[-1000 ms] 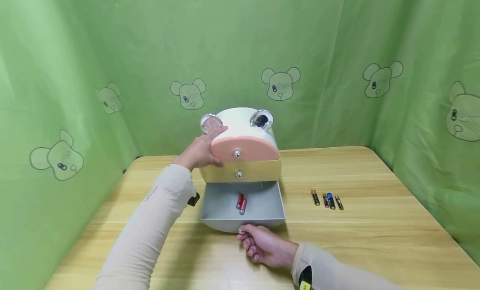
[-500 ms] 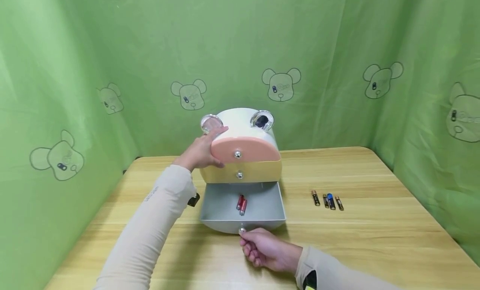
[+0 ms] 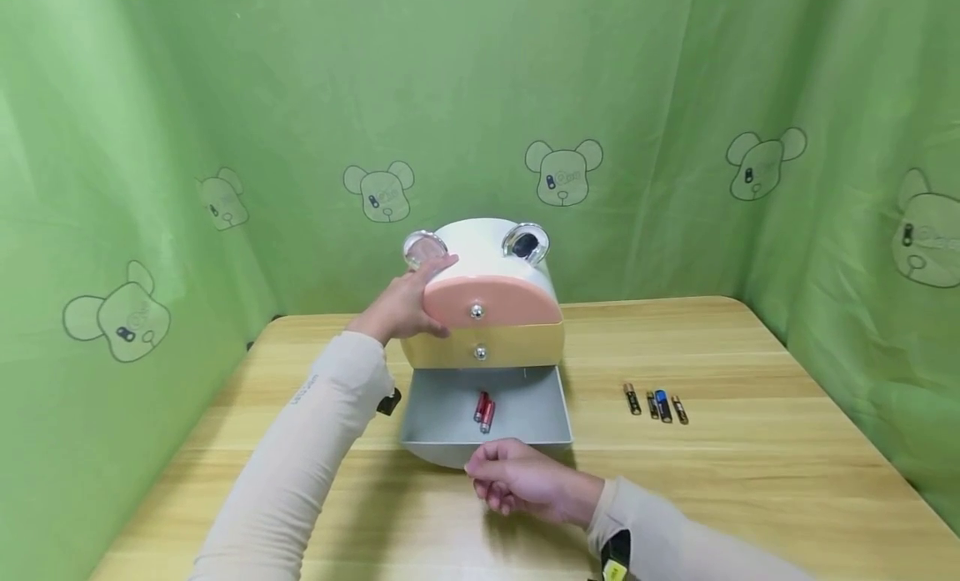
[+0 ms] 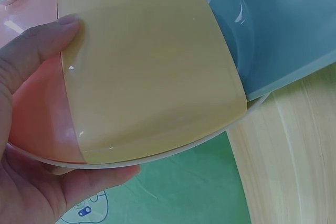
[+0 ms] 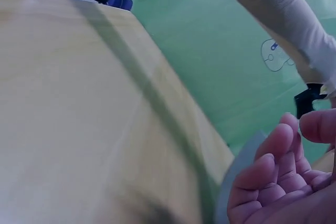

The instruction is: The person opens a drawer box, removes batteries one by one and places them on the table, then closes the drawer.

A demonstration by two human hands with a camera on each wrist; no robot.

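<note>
A small frog-shaped drawer cabinet [image 3: 487, 256] with a white top and round clear eyes stands on the table. My left hand [image 3: 401, 306] grips its left side, thumb on the front between the pink drawer [image 4: 39, 108] and the yellow drawer [image 4: 152, 77], fingers around the edge. The grey bottom drawer [image 3: 525, 406] is pulled out, with two red batteries [image 3: 485, 410] lying inside. Just before its front is my right hand [image 3: 525, 481], fingers loosely curled and hiding the drawer's knob. In the right wrist view nothing shows between thumb and forefinger.
Several batteries [image 3: 663, 406], dark ones and a blue one, lie on the wooden table [image 3: 720, 481] right of the cabinet. Green cloth [image 3: 645, 81] with bear-head prints hangs behind and at both sides.
My right hand has come off the bottom drawer's knob and shifted slightly up and left. The left hand stays on the cabinet, and the drawer and batteries keep their places.
</note>
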